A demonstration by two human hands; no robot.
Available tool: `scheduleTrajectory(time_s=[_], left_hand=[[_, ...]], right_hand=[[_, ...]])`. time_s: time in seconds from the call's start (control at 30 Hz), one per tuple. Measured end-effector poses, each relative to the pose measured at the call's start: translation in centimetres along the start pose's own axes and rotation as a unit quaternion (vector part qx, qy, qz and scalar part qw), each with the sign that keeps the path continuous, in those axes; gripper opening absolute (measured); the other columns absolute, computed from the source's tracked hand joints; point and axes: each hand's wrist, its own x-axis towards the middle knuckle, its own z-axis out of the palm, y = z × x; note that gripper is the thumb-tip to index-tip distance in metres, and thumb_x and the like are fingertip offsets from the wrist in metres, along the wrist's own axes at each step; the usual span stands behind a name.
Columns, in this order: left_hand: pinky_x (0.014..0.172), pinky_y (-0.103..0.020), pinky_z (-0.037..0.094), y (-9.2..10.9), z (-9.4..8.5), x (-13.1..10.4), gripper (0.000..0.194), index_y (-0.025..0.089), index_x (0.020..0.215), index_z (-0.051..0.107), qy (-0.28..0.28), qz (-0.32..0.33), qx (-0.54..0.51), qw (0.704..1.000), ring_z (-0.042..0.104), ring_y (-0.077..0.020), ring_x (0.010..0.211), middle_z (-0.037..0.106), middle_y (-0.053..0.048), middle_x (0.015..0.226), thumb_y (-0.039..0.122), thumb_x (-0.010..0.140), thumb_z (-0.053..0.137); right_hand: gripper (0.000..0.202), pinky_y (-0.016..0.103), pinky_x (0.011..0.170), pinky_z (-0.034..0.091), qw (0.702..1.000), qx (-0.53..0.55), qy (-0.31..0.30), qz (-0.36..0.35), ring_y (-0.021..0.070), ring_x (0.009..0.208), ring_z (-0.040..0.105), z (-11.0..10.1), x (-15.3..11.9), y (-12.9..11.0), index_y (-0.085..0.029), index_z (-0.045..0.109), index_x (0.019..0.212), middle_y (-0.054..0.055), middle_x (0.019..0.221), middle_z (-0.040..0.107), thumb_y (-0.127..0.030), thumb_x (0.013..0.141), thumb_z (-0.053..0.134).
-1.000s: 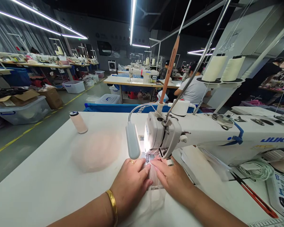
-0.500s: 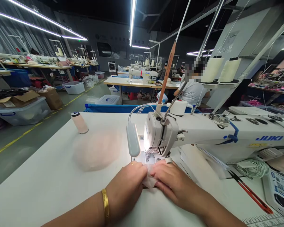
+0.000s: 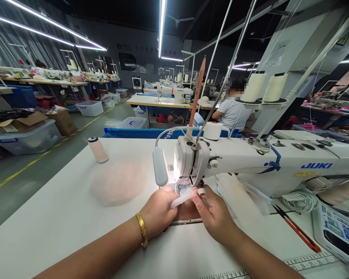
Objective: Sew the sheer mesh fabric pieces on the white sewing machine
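A strip of sheer whitish fabric [image 3: 182,198] stretches between my two hands, just in front of the needle area of a white sewing machine [image 3: 229,157]. My left hand [image 3: 159,211] is closed on the strip's left end; its fingertips are partly hidden. On the other side, my right hand [image 3: 216,213] pinches the right end between thumb and fingers, close below the machine head. The lit lamp [image 3: 160,166] hangs left of the needle. To the left, a pale pink sheer fabric piece [image 3: 119,184] lies on the white table [image 3: 61,224].
A pink thread spool [image 3: 98,150] stands at the table's far left. Red-handled tweezers [image 3: 299,230], a coiled cable [image 3: 299,200] and a clear ruler [image 3: 305,261] lie on the right. Beyond the table, a person in a grey shirt [image 3: 235,112] sits by other machines.
My hands have moved apart and the fabric between them is now stretched into a slanted strip. My right hand has turned, showing its thumb. The view has shifted slightly right.
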Motion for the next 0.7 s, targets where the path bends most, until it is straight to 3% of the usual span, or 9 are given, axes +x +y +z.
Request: scheduleTrajectory(time_s=[0.1,0.2,0.3,0.4,0.5,0.7], left_hand=[[0.063,-0.022,0.048,0.1,-0.2,-0.1,0.023,0.02,0.067,0.069,0.014,0.004,-0.014,1.0,0.06,-0.0135,0.069,0.06,0.0,0.079,0.012,0.085,0.059],[0.064,-0.023,0.046,0.3,-0.1,-0.5,0.028,0.02,0.069,0.07,0.025,0.052,-0.008,0.998,0.058,-0.0134,0.071,0.059,-0.001,0.079,0.019,0.094,0.056],[0.063,-0.026,0.04,0.4,0.2,-1.7,0.029,0.019,0.063,0.064,0.055,0.117,0.06,0.99,0.053,-0.0154,0.071,0.057,-0.002,0.075,0.016,0.091,0.058],[0.066,-0.029,0.039,0.6,0.6,-3.2,0.023,0.018,0.062,0.062,0.055,0.138,0.106,0.983,0.054,-0.0162,0.073,0.063,-0.002,0.078,0.006,0.081,0.06],[0.07,-0.032,0.041,0.6,0.8,-3.8,0.023,0.019,0.07,0.066,0.048,0.153,0.108,0.981,0.057,-0.0165,0.075,0.07,0.0,0.086,0.0,0.08,0.058],[0.071,-0.033,0.042,0.1,0.8,-3.5,0.028,0.022,0.082,0.073,0.05,0.167,0.114,0.978,0.06,-0.018,0.076,0.071,0.0,0.085,0.0,0.084,0.056]], right_hand=[[0.022,0.03,0.06,0.049,1.0,0.006,-0.002,-0.012,0.0195,0.067,0.062,-0.3,0.0,-0.2,-0.025,0.05,0.092,0.0,0.077,0.062,-0.036,0.109,0.04],[0.023,0.03,0.064,0.047,0.998,-0.015,-0.024,-0.059,0.0193,0.07,0.06,-0.9,0.0,-0.4,-0.025,0.053,0.092,0.001,0.079,0.063,-0.03,0.109,0.038],[0.021,0.033,0.07,0.046,0.979,-0.075,-0.105,-0.156,0.0204,0.074,0.059,-1.7,-0.2,-0.6,-0.024,0.056,0.094,0.002,0.082,0.065,-0.022,0.108,0.04],[0.017,0.035,0.074,0.044,0.948,-0.133,-0.18,-0.225,0.0199,0.073,0.056,-2.3,-0.4,-0.8,-0.023,0.054,0.095,0.001,0.082,0.066,-0.017,0.107,0.043],[0.014,0.035,0.074,0.043,0.941,-0.152,-0.205,-0.221,0.0191,0.071,0.055,-2.4,-0.5,-1.0,-0.023,0.053,0.095,0.0,0.08,0.065,-0.016,0.105,0.045],[0.009,0.036,0.075,0.043,0.949,-0.142,-0.199,-0.198,0.0204,0.078,0.062,-2.2,-0.4,-0.9,-0.023,0.056,0.1,0.002,0.087,0.068,-0.017,0.103,0.049]])
